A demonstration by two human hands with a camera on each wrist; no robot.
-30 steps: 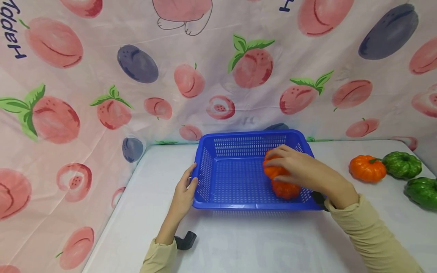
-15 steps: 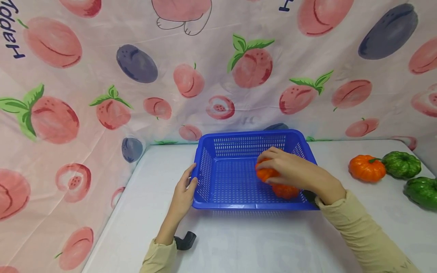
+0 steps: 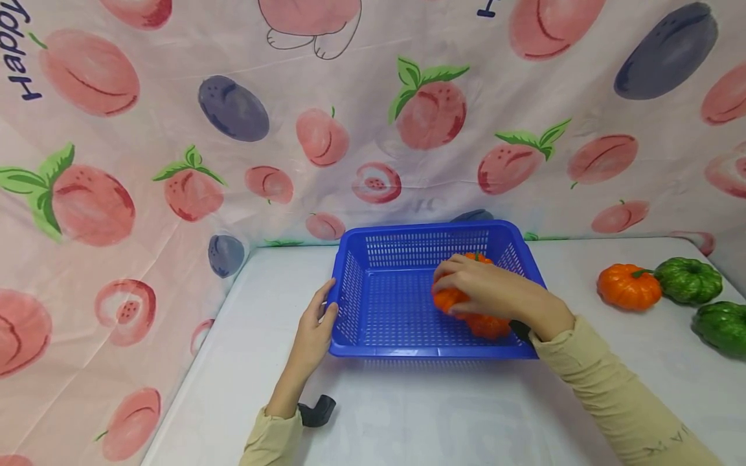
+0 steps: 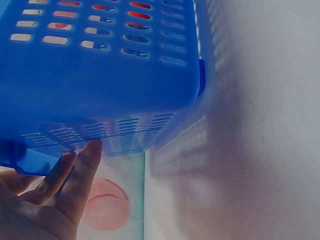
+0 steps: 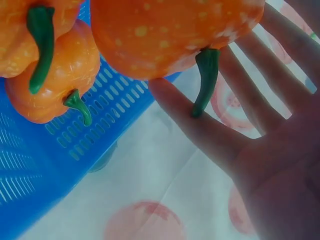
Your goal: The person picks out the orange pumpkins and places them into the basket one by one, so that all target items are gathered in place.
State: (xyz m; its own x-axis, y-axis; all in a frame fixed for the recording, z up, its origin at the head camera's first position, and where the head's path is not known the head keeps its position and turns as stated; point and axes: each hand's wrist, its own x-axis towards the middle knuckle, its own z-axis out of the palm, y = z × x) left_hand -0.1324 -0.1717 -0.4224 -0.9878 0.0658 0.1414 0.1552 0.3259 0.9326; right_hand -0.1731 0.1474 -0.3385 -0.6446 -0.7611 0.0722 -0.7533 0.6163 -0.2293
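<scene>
Inside a blue plastic basket, my right hand grips an orange pumpkin with a green stem. The right wrist view shows this pumpkin up close, thumb and fingers spread around its side. Two other orange pumpkins are in the basket: one near the front, the other partly hidden behind my hand. My left hand holds the basket's left rim. From the left wrist, its fingers touch the outer wall under the rim.
To the right on the white table lie an orange pumpkin, a green pumpkin and another green vegetable cut by the frame edge. A fruit-print cloth hangs right behind the basket.
My right hand has shifted left inside the basket with the pumpkin it grips, uncovering part of the pumpkin behind. The left hand and basket have stayed put.
</scene>
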